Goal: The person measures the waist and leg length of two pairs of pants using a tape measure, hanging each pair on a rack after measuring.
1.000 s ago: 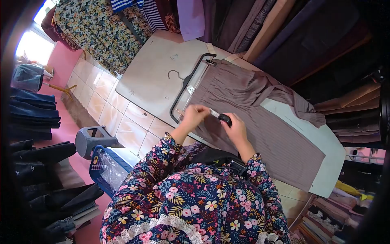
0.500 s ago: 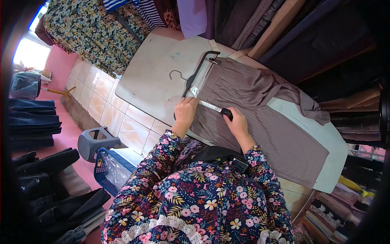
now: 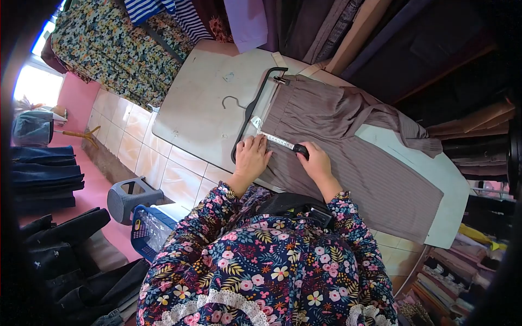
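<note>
1. We lean over a pale counter (image 3: 201, 103), its top scuffed and marked, with a brown pleated garment (image 3: 348, 157) spread along it from the far left part toward the near right corner, where the hem ends just short of the counter's edge.
2. Our left hand (image 3: 251, 157) lies flat, fingers spread, on the garment's waistband end at the counter's near edge, pinning one end of a tape measure (image 3: 277, 141) rather than closing round anything.
3. Our right hand (image 3: 315, 163) is curled round the tape measure's dark case, gripping it against the cloth; the white tape runs taut between the two hands across the fabric.
4. A black clip hanger (image 3: 255, 108) holds the waistband, its hook resting on the bare counter toward the left end.
5. The garment's loose upper folds bunch at the counter's far edge, touching hanging clothes (image 3: 337, 32) in dark and tan shades.
6. Beyond the left end hang a floral dress (image 3: 109, 49) and a striped top (image 3: 163, 11).
7. Below the counter's tiled front (image 3: 157, 152) stand a grey plastic stool (image 3: 130, 198) and a blue basket (image 3: 147, 231) on a pink floor.
8. Folded jeans (image 3: 46, 179) are stacked at far left; more folded stacks of fabric (image 3: 457, 266) sit at lower right.
</note>
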